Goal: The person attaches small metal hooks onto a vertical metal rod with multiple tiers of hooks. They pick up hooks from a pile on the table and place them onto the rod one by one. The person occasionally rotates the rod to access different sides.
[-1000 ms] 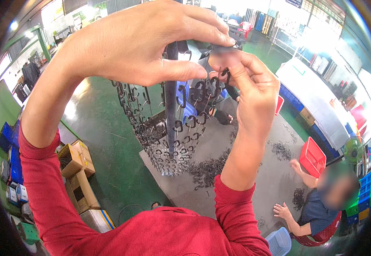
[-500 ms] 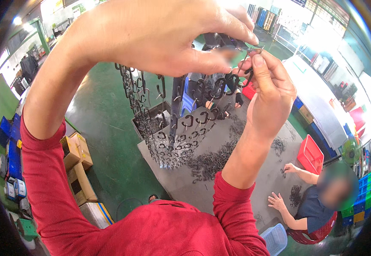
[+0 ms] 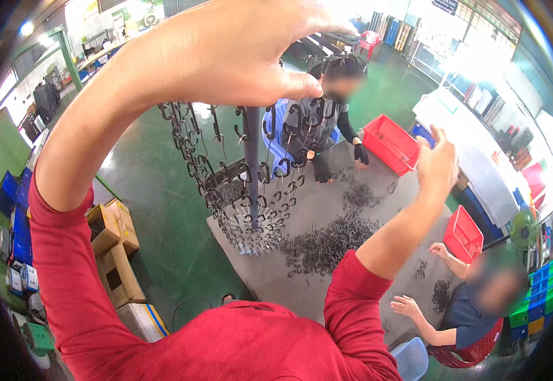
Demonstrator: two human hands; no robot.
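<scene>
Boxes: open brown cardboard boxes (image 3: 114, 244) sit on the green floor (image 3: 155, 190), well below and left of the left hand's fingers; one holds dark parts.
Crates: a red plastic crate (image 3: 391, 143) lies just left of the right hand's fingers, a second red crate (image 3: 464, 233) below them; stacked blue, green and yellow bins (image 3: 546, 289) stand at the far right edge.
Blue stock: blue containers (image 3: 13, 209) line the left edge, far below the left fingers.
Rack: a dark metal hanging rack (image 3: 251, 184) with a central pole and rows of dark hooks hangs directly under the left hand's fingers, its lower end over a grey mat (image 3: 327, 209).
Loose parts: piles of dark hook-shaped pieces (image 3: 327, 241) lie on the mat, below and left of the right fingers.
Left hand (image 3: 225, 54): raised over the rack's top, fingers curled with the thumb pressed inward; whether they pinch anything cannot be told.
Right hand (image 3: 438, 166): fingers spread open, holding nothing, well right of the rack.
Other people: one in dark clothes (image 3: 317, 127) works behind the rack; another (image 3: 460, 311) sits lower right, hands on the mat.
Hidden: the rack's top is covered by the left hand; small labels on the boxes are too small to make out.
</scene>
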